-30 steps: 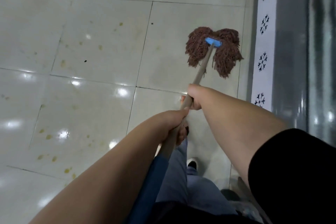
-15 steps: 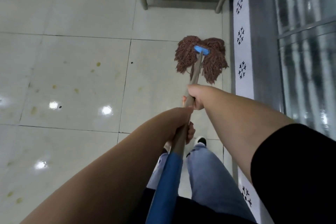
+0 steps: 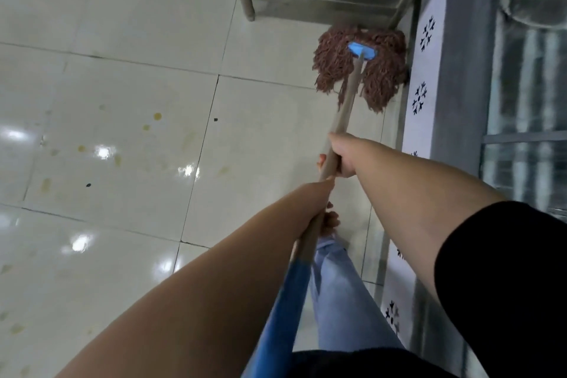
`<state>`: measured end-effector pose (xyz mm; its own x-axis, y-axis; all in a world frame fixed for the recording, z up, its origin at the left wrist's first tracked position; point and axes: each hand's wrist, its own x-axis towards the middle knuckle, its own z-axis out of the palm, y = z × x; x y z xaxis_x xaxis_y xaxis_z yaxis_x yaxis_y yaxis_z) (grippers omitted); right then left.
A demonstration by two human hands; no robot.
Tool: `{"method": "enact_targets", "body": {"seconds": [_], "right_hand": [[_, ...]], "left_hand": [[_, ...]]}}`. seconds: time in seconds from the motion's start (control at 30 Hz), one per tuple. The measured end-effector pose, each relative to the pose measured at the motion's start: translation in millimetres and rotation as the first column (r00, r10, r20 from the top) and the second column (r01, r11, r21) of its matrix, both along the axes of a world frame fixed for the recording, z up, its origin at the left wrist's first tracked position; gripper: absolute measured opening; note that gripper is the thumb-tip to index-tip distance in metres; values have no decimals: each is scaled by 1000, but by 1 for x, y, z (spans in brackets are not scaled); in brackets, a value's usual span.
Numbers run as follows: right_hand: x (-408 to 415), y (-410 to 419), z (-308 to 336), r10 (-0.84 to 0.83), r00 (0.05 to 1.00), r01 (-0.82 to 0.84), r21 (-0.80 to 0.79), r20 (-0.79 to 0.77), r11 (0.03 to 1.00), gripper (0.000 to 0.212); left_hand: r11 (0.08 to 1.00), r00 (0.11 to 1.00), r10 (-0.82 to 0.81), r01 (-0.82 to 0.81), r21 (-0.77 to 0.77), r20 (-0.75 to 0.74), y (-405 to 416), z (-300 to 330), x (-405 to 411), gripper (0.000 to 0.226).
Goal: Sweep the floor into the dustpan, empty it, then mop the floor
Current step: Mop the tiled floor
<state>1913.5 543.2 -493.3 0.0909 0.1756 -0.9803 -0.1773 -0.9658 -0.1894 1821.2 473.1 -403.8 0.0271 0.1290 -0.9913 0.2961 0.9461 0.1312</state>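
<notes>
I see the mop [image 3: 359, 64] lying with its head of reddish-brown strands spread flat on the pale tiled floor [image 3: 122, 86], a blue clamp [image 3: 362, 50] at the centre joining it to a tan handle [image 3: 345, 113] that turns blue nearer my body. The head sits far ahead, close against the foot of a metal rack [image 3: 322, 3] and just beside the white strip with black snowflake marks [image 3: 422, 77] along the right wall.

My right hand [image 3: 342, 155] grips the handle higher toward the head, fingers wrapped round it, forearm reaching in from a black sleeve [image 3: 503, 285]. My left hand [image 3: 325, 212] holds the handle lower down, fingers curled round it, though the forearm hides most of the hand.

Yellowish spots [image 3: 157, 116] and a few dark specks mark the tiles to the left, among bright light reflections. A leg in light blue jeans [image 3: 340, 301] shows beneath the handle. The rack's legs and lower rail stand directly beyond the mop head.
</notes>
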Motion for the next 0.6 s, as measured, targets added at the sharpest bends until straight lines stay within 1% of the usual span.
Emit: {"method": "enact_targets", "body": {"seconds": [0.07,0.1,0.17,0.2,0.27,0.33,0.37,0.43,0.5,0.6], "right_hand": [[-8,0,-9,8,999,-9,-24,-52,1000,32],[-13,-2,-12,36,998,-39,-44,-60,998,34],[-23,-4,-17,131,991,-132,-55,-8,990,33],[-25,-5,-19,147,989,-146,-38,23,989,31],[-31,-10,-22,60,998,-61,13,35,998,23],[-43,-26,-26,-45,999,44,76,8,996,14],[-55,-41,-27,-85,996,86,84,-12,993,15],[-89,-82,-28,-159,986,162,59,-45,985,22],[-131,-133,-26,-225,973,227,39,-47,973,28],[-197,-220,-21,-213,977,212,39,27,976,32]], "left_hand": [[999,998,-33,34,25,-50,-1,-12,-11,49],[999,997,-36,39,31,-74,-5,-16,-19,50],[999,997,-22,24,37,-77,-14,-20,-36,50],[999,998,-14,16,38,-57,-21,-19,-44,49],[999,1000,-16,17,28,-14,-39,-15,-61,48],[999,999,-41,41,25,-13,-66,-10,-85,49],[998,998,-55,55,22,-22,-85,-8,-99,50],[997,996,-77,78,7,-39,-127,-3,-134,51],[995,994,-100,99,-23,-45,-177,1,-174,50],[990,991,-123,119,-75,-49,-260,9,-235,48]]}}
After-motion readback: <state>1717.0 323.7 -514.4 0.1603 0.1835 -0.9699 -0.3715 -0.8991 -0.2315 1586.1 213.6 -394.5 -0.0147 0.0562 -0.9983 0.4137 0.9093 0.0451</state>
